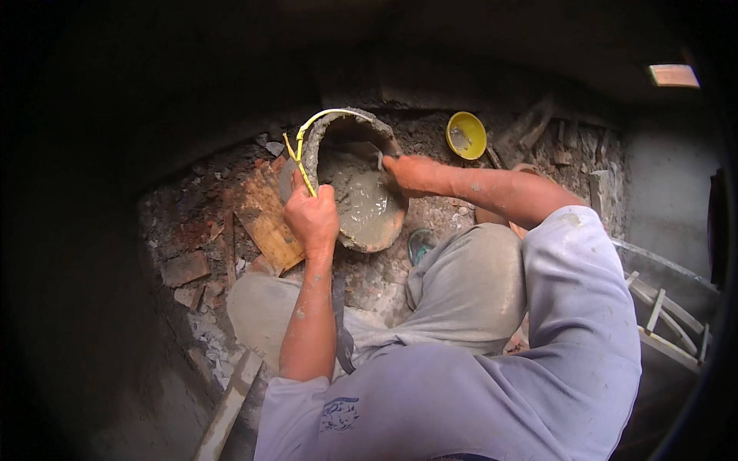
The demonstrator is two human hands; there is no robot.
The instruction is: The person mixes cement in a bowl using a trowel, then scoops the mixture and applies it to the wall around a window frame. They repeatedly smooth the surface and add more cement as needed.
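Tilting toward the person, a crusted grey bucket sits on the rubble floor between the two arms, with wet grey mortar pooled against its lower wall. The left hand is closed around the yellow handle at the near rim, steadying the tilt. The right hand reaches over the far rim into the mix; its fingers are partly hidden, so I cannot tell whether they grip a tool or scoop bare. In my judgement the work is best done by keeping the tilt firm and drawing the mortar from the wall toward the low side, without letting it spill over the lip. A brown plank lies just left of the bucket, touching it. A yellow bowl rests well behind, near the wall. Broken bricks litter the ground on the left.
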